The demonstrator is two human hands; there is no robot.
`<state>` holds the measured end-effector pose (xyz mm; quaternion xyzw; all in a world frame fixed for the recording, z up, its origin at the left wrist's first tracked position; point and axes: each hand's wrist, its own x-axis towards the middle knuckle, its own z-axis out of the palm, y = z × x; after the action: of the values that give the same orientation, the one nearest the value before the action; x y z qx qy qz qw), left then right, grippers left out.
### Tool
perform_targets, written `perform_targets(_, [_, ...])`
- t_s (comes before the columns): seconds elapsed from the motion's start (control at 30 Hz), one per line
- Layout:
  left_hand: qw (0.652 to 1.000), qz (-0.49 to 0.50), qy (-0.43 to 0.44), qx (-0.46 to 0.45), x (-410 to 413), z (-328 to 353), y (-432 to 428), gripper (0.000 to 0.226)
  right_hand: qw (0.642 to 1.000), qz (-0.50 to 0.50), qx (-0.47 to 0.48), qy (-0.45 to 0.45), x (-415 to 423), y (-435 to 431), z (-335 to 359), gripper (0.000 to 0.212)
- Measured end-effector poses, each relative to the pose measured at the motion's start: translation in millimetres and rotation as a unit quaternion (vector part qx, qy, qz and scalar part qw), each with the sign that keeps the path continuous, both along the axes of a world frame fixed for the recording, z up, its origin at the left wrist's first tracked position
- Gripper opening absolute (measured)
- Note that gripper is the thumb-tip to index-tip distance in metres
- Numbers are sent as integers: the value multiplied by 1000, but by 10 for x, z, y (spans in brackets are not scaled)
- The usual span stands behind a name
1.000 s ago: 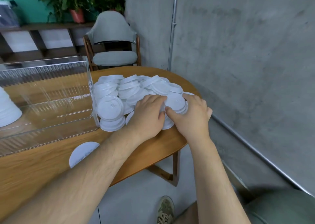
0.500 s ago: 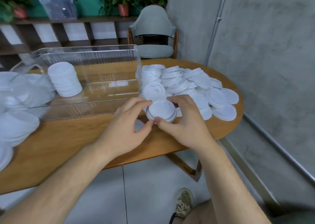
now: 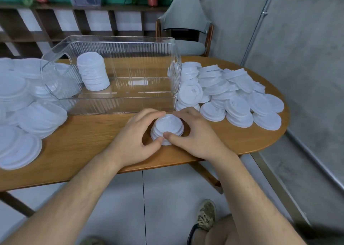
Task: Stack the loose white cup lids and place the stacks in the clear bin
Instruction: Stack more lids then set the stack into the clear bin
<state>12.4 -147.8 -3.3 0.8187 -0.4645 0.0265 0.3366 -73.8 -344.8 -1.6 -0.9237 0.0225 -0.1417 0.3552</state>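
Head view: the short stack (image 3: pixel 168 128) is a few lids deep with its axis upright, and its edges are not quite flush. It is low over the table (image 3: pixel 83 133), toward the near edge. I can't tell whether it rests on the wood or is just off it.

Both hands cup it. The left hand (image 3: pixel 135 136) curls in from the left and the right hand (image 3: pixel 195 134) from the right. The thumbs meet on the stack's near rim and the fingertips reach round to its far rim. It's a shared two-sided grip, with neither hand nearer than the other.

The next move depends on what lies straight ahead. The bin (image 3: pixel 119 39) stands just beyond the fingertips, and its near wall rises between the stack and the bin floor. By my reckoning the stack must go up and over that wall and can't be slid in.

Inside the bin, a tall stack (image 3: pixel 93 73) stands at the far left, so the open floor is to its right, directly beyond the hands.

Loose lids (image 3: pixel 232 95) are heaped to the right of the bin, touching its right wall. A second heap (image 3: pixel 22 105) spreads along the left.
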Motion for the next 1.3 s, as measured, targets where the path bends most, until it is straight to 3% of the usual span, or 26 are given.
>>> perform_targets(0.3, [999, -7, 38, -3, 65, -68, 3, 53, 999, 46, -10, 5, 44, 77, 8, 52])
perform_targets(0.67, [1000, -6, 21, 7, 84, -104, -9, 51, 999, 42, -29, 8, 26, 15, -42, 64])
perform_targets(0.9, [1000, 28, -7, -2, 59, -76, -82, 54, 976, -165, -24, -139, 92, -127, -16, 42])
perform_targets(1.07, [999, 28, -20, 13, 57, -106, -101, 62, 942, -268, -136, -148, 327, -231, -11, 64])
perform_targets(1.17, [999, 32, -23, 13, 58, -115, -87, 63, 934, -296, -157, -125, 465, -217, -13, 80])
perform_targets(1.3, [999, 35, -32, 27, 53, -123, -73, 70, 926, -319, -168, -113, 622, -177, -48, 84])
